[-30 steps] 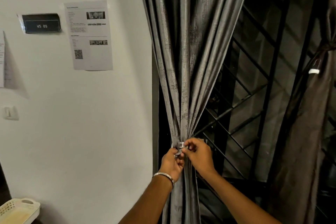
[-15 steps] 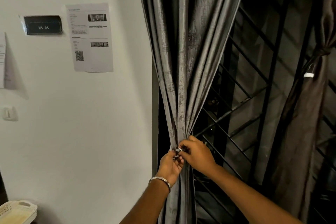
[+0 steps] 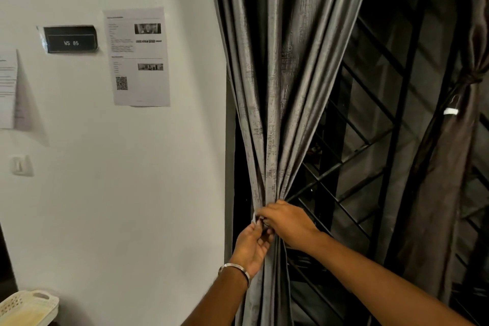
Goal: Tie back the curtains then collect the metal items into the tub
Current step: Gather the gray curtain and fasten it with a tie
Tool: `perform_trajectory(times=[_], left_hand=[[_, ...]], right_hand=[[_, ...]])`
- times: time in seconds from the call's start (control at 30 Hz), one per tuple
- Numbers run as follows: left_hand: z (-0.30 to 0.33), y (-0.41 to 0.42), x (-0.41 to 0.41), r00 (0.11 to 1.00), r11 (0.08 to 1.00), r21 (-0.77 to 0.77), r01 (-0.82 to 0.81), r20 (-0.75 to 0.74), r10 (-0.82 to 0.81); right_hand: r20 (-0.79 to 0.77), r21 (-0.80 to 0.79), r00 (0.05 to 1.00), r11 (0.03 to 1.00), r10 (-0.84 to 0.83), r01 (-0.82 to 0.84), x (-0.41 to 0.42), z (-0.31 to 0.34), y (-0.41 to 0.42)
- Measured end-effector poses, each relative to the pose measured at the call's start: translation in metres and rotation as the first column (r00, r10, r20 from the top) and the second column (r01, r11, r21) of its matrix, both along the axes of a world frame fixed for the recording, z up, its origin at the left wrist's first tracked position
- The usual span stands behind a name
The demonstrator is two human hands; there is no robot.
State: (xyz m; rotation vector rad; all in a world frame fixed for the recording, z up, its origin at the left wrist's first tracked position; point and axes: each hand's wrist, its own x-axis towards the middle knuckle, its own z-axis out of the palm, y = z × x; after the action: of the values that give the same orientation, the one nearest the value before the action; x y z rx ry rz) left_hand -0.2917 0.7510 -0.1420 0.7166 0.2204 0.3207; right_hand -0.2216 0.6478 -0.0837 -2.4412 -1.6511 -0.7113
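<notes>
The grey curtain (image 3: 277,87) is hanging gathered into a tight bunch that is narrowing down to where both hands are working, with the window grille (image 3: 370,167) showing dark to the right of them. A second curtain (image 3: 455,180), well off to the right of the right hand, is already cinched at its waist, so this one looks to be the last to fasten. Far below and to the left of the left hand, a pale tub (image 3: 29,307) is sitting at the frame's corner; no metal items are showing in this view.

The right hand (image 3: 287,222) is reaching across the front of the bunch, fingers curled and pinching at the tie (image 3: 254,217), a small pale piece just peeking out at its fingertips. The left hand (image 3: 252,245) is coming up from beneath, thumb and fingers pinching the same spot, a bangle (image 3: 234,270) on its wrist. How the tie closes is hidden under the fingers.

To do this well, the left hand should be keeping the folds squeezed together so none slip out while the right is seating the fastening. Both should be holding tension until the tie is gripping by itself, then easing off one hand at a time to test it.
</notes>
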Motion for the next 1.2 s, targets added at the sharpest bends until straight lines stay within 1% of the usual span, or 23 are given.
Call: perform_trajectory(times=[0.07, 0.13, 0.27, 0.37, 0.43, 0.53, 0.7, 0.83, 0.97, 1.1, 1.2], left_hand=[[-0.005, 0.001, -0.001, 1.0, 0.999, 0.038, 0.004, 0.014, -0.004], [-0.009, 0.003, -0.002, 1.0, 0.994, 0.106, -0.006, 0.012, 0.005], [-0.016, 0.008, -0.007, 0.998, 0.967, 0.252, -0.049, -0.014, 0.055], [-0.016, 0.01, -0.007, 0.989, 0.918, 0.383, -0.105, -0.052, 0.135], [-0.016, 0.012, -0.007, 0.975, 0.859, 0.487, -0.154, -0.064, 0.211], [-0.016, 0.015, -0.008, 0.963, 0.781, 0.598, -0.182, -0.051, 0.263], [-0.021, 0.027, -0.008, 0.939, 0.735, 0.644, -0.214, -0.071, 0.336], [-0.024, 0.031, -0.007, 0.935, 0.691, 0.69, -0.216, -0.059, 0.351], [-0.024, 0.033, -0.007, 0.932, 0.65, 0.729, -0.212, -0.05, 0.36], [-0.027, 0.035, -0.006, 0.931, 0.644, 0.739, -0.197, -0.064, 0.358], [-0.032, 0.038, -0.005, 0.94, 0.649, 0.741, -0.172, -0.073, 0.332]], right_hand=[[-0.047, -0.014, 0.999, 1.0, -0.015, 0.014, 0.002, 0.004, 0.002], [-0.097, 0.019, 0.995, 1.0, -0.023, 0.025, 0.003, 0.006, 0.001], [-0.107, 0.099, 0.993, 0.994, -0.045, 0.055, 0.002, 0.006, -0.004], [-0.075, 0.121, 0.996, 0.991, -0.048, 0.057, -0.001, 0.007, -0.006], [-0.011, 0.113, 0.998, 0.991, -0.065, 0.065, -0.002, 0.007, -0.006], [0.082, 0.144, 0.99, 0.984, -0.118, 0.106, -0.004, 0.003, -0.006], [0.128, 0.251, 0.981, 0.962, -0.143, 0.107, -0.005, 0.012, -0.006], [0.188, 0.268, 0.959, 0.95, -0.214, 0.16, 0.003, 0.024, -0.011], [0.214, 0.288, 0.952, 0.946, -0.217, 0.151, 0.014, 0.03, -0.012], [0.262, 0.307, 0.931, 0.937, -0.252, 0.167, 0.021, 0.04, -0.014], [0.252, 0.328, 0.935, 0.931, -0.248, 0.159, 0.022, 0.042, -0.014]])
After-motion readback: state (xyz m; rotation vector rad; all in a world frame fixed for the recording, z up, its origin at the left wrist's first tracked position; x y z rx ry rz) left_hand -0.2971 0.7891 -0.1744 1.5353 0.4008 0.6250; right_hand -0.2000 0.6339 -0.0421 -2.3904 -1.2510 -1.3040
